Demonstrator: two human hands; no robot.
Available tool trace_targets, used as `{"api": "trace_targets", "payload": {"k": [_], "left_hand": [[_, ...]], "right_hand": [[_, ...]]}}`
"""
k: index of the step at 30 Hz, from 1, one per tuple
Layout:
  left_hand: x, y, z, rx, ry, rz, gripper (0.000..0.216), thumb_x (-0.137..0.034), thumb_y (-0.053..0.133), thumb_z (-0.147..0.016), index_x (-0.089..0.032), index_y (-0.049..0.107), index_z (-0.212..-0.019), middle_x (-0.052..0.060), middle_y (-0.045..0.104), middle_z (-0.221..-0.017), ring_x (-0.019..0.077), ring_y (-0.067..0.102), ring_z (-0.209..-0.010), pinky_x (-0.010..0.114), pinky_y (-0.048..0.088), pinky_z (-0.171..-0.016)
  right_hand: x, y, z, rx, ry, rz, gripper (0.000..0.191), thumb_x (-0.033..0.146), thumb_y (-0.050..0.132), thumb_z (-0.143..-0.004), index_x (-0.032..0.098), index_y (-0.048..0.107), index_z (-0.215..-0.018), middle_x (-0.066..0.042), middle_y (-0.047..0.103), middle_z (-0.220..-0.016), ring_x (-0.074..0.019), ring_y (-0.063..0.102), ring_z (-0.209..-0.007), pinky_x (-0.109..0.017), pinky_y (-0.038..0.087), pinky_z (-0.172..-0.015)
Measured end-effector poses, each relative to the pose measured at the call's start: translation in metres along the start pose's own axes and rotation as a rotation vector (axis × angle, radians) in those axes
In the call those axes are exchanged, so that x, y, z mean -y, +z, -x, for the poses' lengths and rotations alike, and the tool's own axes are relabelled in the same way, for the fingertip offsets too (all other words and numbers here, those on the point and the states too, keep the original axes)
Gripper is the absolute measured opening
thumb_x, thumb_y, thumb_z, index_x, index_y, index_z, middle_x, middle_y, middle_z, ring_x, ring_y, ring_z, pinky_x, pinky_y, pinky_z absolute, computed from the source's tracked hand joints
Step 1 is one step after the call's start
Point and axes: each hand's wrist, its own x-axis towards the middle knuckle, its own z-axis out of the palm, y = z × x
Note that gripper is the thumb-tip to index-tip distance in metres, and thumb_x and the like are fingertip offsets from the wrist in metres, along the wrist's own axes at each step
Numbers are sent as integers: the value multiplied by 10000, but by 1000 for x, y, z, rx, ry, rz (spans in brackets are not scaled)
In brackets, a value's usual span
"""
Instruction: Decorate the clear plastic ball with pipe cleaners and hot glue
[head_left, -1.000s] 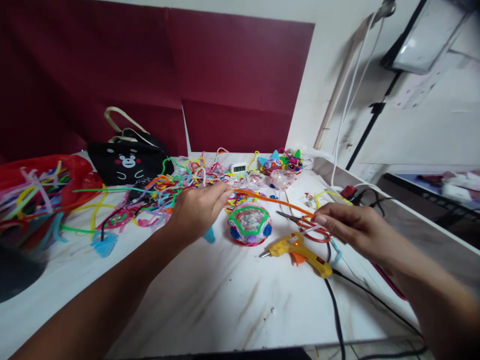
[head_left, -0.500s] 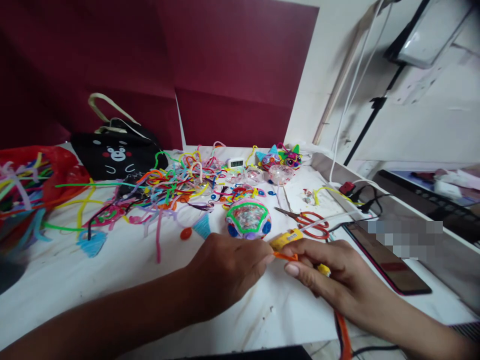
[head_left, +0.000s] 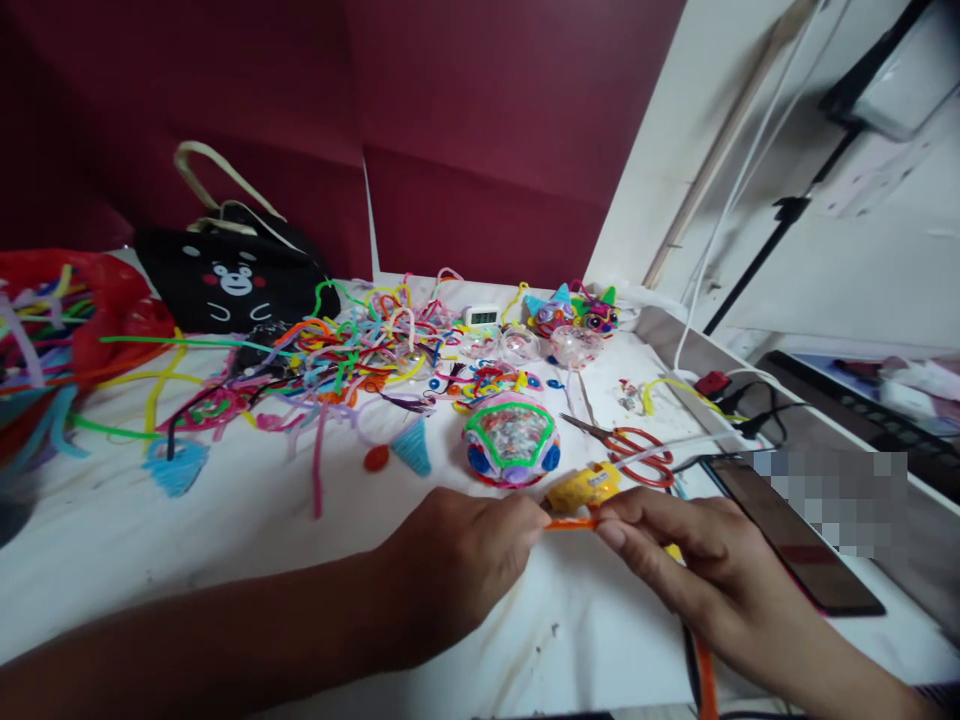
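Observation:
My left hand (head_left: pixel 461 565) and my right hand (head_left: pixel 675 550) meet near the table's front edge, both pinched on an orange pipe cleaner (head_left: pixel 570 523). A short stretch of it spans between the fingertips, and its long tail hangs down below my right wrist (head_left: pixel 705 680). Just behind the hands lie a yellow glue gun (head_left: pixel 581 487) and a round glittery ornament (head_left: pixel 511 440) edged in green and pink.
Red-handled scissors (head_left: pixel 634 452) and a dark phone (head_left: pixel 795 535) lie to the right. A tangle of coloured pipe cleaners (head_left: pixel 337 365) covers the middle, with a black bear bag (head_left: pixel 232 285) and a red bag (head_left: pixel 90 310) at left. Finished ornaments (head_left: pixel 574 312) and a small timer (head_left: pixel 481 317) sit at the back.
Both hands drew back from the pile and scissors toward the front edge, bringing the orange pipe cleaner with them. They now pinch it close together.

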Motion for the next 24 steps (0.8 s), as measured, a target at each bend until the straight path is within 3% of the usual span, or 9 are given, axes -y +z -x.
{"api": "trace_targets", "payload": {"k": [7,13,18,24], "left_hand": [[1,-3,-2,-46,-166,186,184,-153,503,-910,-193,529,-733,-73,543,-512,65,502,-415,182,343,-438],[8,-4,-4,-60,-146,162,148,-151,516,-898,-188,577,-767,-67,558,-531,59,480,-428,189,322,-449],[17,-5,-7,-96,-150,215,148,-200,525,-901,-191,616,-784,-64,560,-529,56,477,-437,176,329,-444],[31,-10,-13,-304,-200,168,195,-223,551,-901,-181,590,-714,-57,559,-558,56,455,-473,179,356,-472]], "right_hand": [[-1,4,-5,-48,-23,-6,206,340,527,-946,235,666,-836,0,702,-711,-141,652,-620,-211,414,-474],[-2,6,-11,-90,7,-34,235,362,552,-930,223,676,-786,37,571,-553,-81,465,-428,-192,353,-408],[0,7,-15,-122,17,-93,205,354,578,-919,220,684,-806,48,551,-530,-69,459,-406,-180,344,-395],[-2,5,-21,-199,23,-84,179,362,621,-895,214,712,-851,43,543,-503,-77,454,-408,-190,346,-400]]}}
